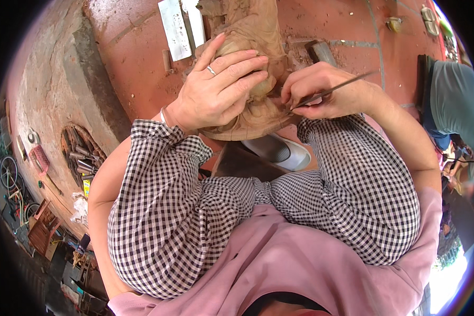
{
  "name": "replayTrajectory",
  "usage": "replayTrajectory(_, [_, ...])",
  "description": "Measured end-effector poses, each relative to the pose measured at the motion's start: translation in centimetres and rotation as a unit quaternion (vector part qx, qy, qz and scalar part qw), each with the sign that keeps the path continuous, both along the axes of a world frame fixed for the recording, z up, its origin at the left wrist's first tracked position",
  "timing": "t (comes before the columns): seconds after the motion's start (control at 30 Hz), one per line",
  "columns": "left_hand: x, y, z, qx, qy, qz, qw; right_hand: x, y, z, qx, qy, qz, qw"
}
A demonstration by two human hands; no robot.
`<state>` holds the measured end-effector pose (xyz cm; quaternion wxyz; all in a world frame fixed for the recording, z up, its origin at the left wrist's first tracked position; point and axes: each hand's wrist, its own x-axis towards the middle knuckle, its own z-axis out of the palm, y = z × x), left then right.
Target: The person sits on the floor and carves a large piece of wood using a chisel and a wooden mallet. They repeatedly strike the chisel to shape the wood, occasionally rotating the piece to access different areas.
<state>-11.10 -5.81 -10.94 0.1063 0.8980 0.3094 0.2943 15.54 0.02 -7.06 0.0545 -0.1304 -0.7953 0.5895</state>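
A brown carved figure [250,118], which looks like wood, stands in front of my knees on a rounded base. Across its rounded upper part lies my left hand [216,84], fingers stretched out and a little apart, with a ring on one. To the right, my right hand [324,90] is closed in a pinch around a slender dark tool [347,83]. The tool's tip points down left toward the carving's lower right side; whether it touches the surface is hard to tell. My left hand covers part of the figure.
Chips lie scattered on the red tiled floor [342,23]. A pale flat strip [175,29] rests beyond the carving, and a dark block [321,51] to its right. On the left, a bundle of tools [84,158] sits beside a raised concrete edge [97,68]. Another person [455,95] is at far right.
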Motion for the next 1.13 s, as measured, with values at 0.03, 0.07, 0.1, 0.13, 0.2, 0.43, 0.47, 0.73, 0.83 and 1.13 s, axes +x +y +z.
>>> replayTrajectory(0.03, [0.0,0.0,0.0,0.001,0.0,0.0,1.0,-0.5,0.3,0.4,0.014,0.008,0.027,1.0])
replayTrajectory(0.07, [0.0,-0.1,0.0,0.002,-0.001,0.001,1.0,-0.9,0.2,0.8,0.005,0.005,0.031,0.999])
replayTrajectory(0.1, [0.0,0.0,-0.1,0.003,-0.003,0.0,1.0,-1.3,0.4,0.9,0.039,0.016,0.045,0.998])
replayTrajectory(0.13, [0.0,0.0,-0.1,0.005,-0.004,-0.001,1.0,-1.7,0.7,1.0,0.072,0.027,0.06,0.995])
replayTrajectory(0.2, [-0.1,0.1,-0.2,0.009,-0.008,-0.003,1.0,-2.2,1.3,0.9,0.13,-0.007,0.106,0.986])
replayTrajectory(0.43, [0.1,-0.1,0.0,-0.029,-0.08,0.052,0.995,-4.3,1.4,2.1,0.35,0.082,0.13,0.924])
replayTrajectory(0.47, [0.1,-0.1,-0.1,-0.018,-0.09,0.054,0.994,-4.5,1.2,1.9,0.364,0.094,0.121,0.919])
replayTrajectory(0.73, [-0.7,0.4,-0.7,-0.035,-0.113,0.035,0.992,-6.1,1.6,1.5,0.299,0.109,0.147,0.937])
replayTrajectory(0.83, [-0.6,0.3,-0.6,-0.056,-0.131,0.039,0.989,-6.8,2.5,1.5,0.29,0.078,0.189,0.935])
replayTrajectory(1.13, [-0.8,0.7,-0.6,-0.077,-0.126,0.042,0.988,-8.0,2.5,0.4,0.184,0.075,0.112,0.974])
